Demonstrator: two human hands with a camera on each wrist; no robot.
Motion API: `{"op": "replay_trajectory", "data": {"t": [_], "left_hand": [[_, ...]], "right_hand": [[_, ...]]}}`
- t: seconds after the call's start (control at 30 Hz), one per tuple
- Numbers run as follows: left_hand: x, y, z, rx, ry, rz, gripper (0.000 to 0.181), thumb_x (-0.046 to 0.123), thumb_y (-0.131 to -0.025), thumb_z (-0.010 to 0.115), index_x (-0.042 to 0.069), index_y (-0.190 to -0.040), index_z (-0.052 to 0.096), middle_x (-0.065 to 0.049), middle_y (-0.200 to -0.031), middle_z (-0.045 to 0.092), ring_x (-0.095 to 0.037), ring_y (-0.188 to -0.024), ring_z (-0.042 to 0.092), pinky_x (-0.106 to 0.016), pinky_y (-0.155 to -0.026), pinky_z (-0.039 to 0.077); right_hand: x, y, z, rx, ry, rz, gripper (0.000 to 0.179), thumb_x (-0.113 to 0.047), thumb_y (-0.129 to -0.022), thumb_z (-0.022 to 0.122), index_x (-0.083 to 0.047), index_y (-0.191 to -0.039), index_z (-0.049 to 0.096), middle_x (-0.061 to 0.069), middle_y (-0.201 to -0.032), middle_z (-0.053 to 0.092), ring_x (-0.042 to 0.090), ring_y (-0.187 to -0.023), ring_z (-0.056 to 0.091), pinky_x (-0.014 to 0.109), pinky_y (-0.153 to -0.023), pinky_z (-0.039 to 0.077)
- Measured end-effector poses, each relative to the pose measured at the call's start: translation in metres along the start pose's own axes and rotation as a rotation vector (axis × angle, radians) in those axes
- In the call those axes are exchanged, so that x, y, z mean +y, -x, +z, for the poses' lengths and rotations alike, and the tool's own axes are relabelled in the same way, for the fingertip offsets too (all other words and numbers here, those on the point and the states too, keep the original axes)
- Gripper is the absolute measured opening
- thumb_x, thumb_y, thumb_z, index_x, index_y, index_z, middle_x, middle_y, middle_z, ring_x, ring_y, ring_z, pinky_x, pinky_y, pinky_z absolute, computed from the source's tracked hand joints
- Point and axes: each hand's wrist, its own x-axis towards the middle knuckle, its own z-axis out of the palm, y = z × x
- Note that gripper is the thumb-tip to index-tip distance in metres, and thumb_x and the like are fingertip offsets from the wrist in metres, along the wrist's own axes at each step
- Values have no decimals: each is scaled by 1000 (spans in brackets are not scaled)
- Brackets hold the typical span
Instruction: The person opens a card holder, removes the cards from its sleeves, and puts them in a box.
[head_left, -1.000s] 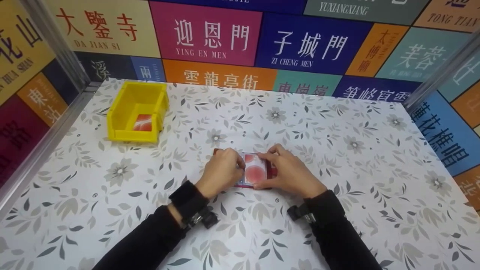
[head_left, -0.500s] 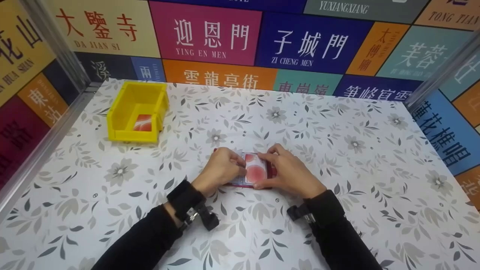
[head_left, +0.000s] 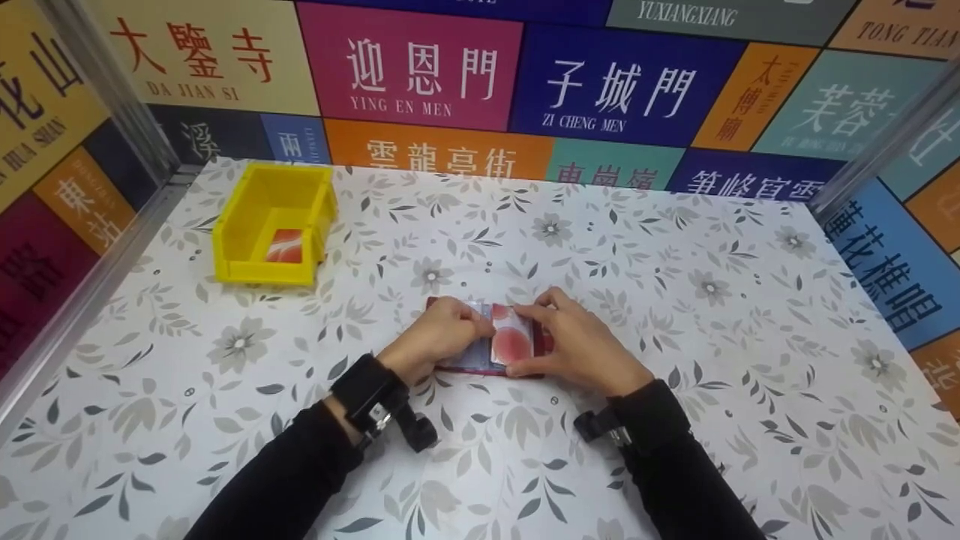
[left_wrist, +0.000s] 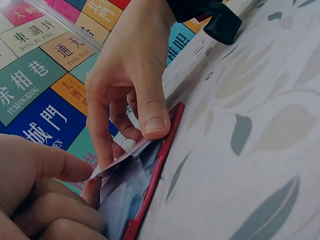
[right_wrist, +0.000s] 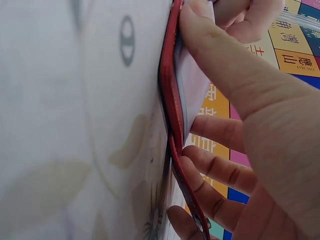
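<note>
An unfolded red card holder (right_wrist: 171, 100) with clear plastic sleeves (head_left: 470, 355) lies on the table between both hands. On its right half is a card (head_left: 513, 343) with pink-red circles. My left hand (head_left: 442, 334) pinches the card's left edge between thumb and index finger. In the left wrist view, that edge is lifted above the sleeves, over the red cover (left_wrist: 159, 170). My right hand (head_left: 585, 343) grips the right side of the holder, its thumb low and its fingers at the far edge. Whether the card sits inside a sleeve I cannot tell.
A yellow bin (head_left: 266, 273) with a low front stands at the back left, and a red-and-white card (head_left: 286, 246) lies inside it. White cloth with a leaf pattern (head_left: 712, 450) covers the table. Panels with large characters (head_left: 420, 67) rise behind and at both sides.
My left hand has drawn slightly left and its wrist has turned, uncovering more of the left sleeve. The card has shifted slightly to the right; my right hand has stayed in place.
</note>
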Motion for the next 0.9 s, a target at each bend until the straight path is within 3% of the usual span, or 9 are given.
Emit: {"op": "replay_trajectory", "data": {"t": [0.1, 0.23, 0.43, 0.63, 0.9], "left_hand": [[1, 0, 2, -23, -90, 55, 20, 12, -92, 73, 10, -73, 69, 7, -69, 50, -9, -65, 46, -25, -58, 36], [2, 0, 3, 2, -181, 114, 23, 13, -92, 75, 12, -70, 69, 6, -74, 57, -12, -74, 52, -27, -68, 40], [-1, 0, 3, 71, -260, 162, 26, 17, -90, 81, 13, -67, 70, 10, -63, 57, -11, -67, 53, -25, -65, 41], [-1, 0, 4, 105, -266, 162, 34, 18, -88, 84, 15, -59, 67, 12, -54, 50, -9, -59, 48, -24, -57, 37], [-1, 1, 2, 99, -269, 138, 22, 16, -92, 78, 9, -71, 78, 4, -70, 62, -13, -70, 54, -25, -63, 40]], "right_hand": [[0, 1, 0, 9, 0, -6, 91, -55, -74, 95, -9, -147, 66, 7, -116, 56, 17, -90, 51, 32, -80, 44], [0, 2, 1, 19, 1, -9, 90, -56, -74, 95, -9, -146, 66, 6, -116, 56, 17, -91, 51, 33, -81, 45], [0, 1, 1, 13, 4, -5, 90, -56, -75, 95, -10, -147, 66, 5, -116, 55, 17, -91, 51, 32, -80, 44], [-1, 1, 0, 4, 3, 0, 90, -55, -74, 95, -12, -148, 65, 6, -116, 55, 17, -90, 51, 32, -79, 44], [0, 1, 1, 7, -13, -2, 89, -55, -75, 95, -12, -147, 66, 6, -115, 55, 16, -89, 50, 31, -78, 43]]}}
